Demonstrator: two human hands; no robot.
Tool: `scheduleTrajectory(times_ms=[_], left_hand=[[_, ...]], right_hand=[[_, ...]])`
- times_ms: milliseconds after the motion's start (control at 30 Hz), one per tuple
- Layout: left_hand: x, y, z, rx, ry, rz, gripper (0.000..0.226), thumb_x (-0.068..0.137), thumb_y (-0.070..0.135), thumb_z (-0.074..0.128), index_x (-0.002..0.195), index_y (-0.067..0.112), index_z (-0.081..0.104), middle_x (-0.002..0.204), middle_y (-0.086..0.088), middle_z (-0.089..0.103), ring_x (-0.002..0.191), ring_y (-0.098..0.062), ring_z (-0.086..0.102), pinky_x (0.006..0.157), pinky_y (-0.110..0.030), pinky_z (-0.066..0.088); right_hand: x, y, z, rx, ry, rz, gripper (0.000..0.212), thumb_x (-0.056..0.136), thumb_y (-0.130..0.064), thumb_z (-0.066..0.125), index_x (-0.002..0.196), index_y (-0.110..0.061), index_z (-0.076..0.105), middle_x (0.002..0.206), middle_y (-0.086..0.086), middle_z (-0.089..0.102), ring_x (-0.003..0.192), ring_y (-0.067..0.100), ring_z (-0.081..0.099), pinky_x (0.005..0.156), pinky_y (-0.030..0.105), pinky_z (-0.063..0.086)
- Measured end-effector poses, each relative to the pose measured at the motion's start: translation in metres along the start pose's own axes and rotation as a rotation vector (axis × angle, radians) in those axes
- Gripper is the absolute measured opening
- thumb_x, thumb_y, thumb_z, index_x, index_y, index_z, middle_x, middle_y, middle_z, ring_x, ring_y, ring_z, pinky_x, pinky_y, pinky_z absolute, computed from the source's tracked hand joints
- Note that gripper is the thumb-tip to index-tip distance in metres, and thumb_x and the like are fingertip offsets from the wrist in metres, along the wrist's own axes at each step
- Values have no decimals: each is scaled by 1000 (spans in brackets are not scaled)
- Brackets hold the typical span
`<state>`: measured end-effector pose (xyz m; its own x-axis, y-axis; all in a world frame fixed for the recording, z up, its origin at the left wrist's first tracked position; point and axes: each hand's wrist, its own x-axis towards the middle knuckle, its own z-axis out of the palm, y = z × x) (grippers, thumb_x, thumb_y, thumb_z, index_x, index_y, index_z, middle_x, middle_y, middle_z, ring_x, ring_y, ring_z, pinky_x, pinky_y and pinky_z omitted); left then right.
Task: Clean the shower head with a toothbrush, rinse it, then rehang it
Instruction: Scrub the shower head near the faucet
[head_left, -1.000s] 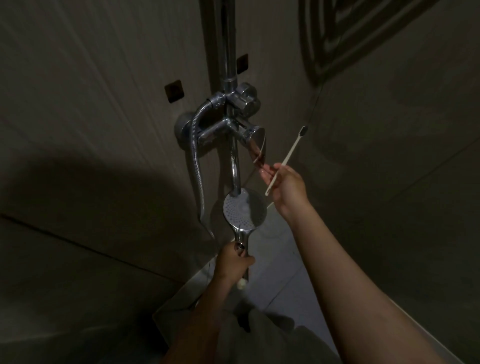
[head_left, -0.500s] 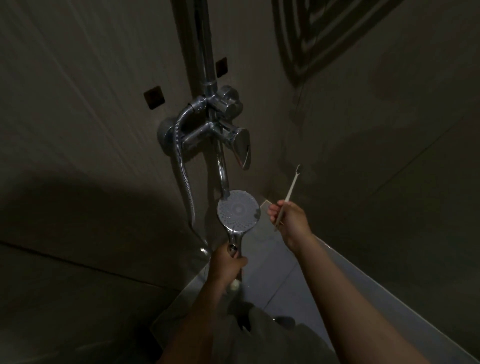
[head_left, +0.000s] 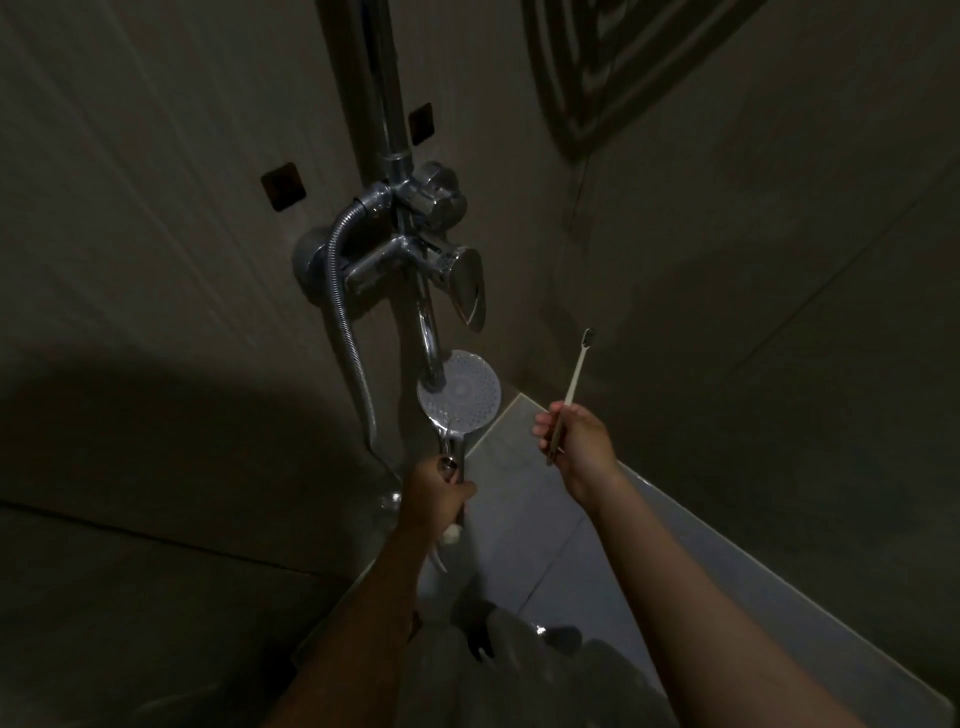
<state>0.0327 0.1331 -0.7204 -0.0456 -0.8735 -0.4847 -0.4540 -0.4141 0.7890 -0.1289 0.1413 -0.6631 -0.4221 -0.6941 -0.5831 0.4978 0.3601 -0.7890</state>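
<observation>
Your right hand (head_left: 576, 441), clamped on toothbrush (head_left: 574, 384), has dropped from mixer lever (head_left: 467, 291); left hand (head_left: 439, 493) grips shower head (head_left: 460, 395) beneath it. Rinsing likely next.

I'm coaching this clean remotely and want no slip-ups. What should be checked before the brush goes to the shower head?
1. Left hand grips the shower head by its handle: ok.
2. Nozzle face turned toward the camera: ok.
3. Right hand holds the toothbrush, bristles up: ok.
4. Bristles touching the nozzles: not ok, held apart to the right.
5. Water shut off at the mixer lever: cannot tell.
6. Hose free of kinks: ok where visible.
</observation>
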Motion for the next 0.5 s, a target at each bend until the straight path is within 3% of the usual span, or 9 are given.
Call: scheduleTrajectory(times_ms=[133,300,367,500], left_hand=[[12,15,-3,59,-25,51,31,75,-5,66,60,14,46,58,1,47,57,-17,45,43,-8,34],[22,18,2,81,-59,46,18,76,-2,66,72,10,54,62,4,50,60,-14,48,48,-20,33],[23,13,4,58,-54,34,19,75,-2,68,71,11,55,64,2,54,66,-19,53,59,-22,39],[24,-7,6,23,-47,-34,23,71,0,73,65,16,57,73,-11,66,71,-31,64,69,-41,55]], right_hand=[[0,-2,-6,10,24,0,26,99,-5,30,81,-11,47,72,10,52,60,17,48,57,24,37],[4,-4,-16,12,67,-7,24,98,-6,31,83,-11,48,74,10,54,62,16,49,58,24,39],[6,-4,-18,13,74,-10,24,98,-6,31,83,-11,48,74,9,54,62,16,49,58,24,39],[8,0,-15,3,54,-15,24,98,-6,31,83,-12,49,74,9,54,62,16,50,58,25,38]])
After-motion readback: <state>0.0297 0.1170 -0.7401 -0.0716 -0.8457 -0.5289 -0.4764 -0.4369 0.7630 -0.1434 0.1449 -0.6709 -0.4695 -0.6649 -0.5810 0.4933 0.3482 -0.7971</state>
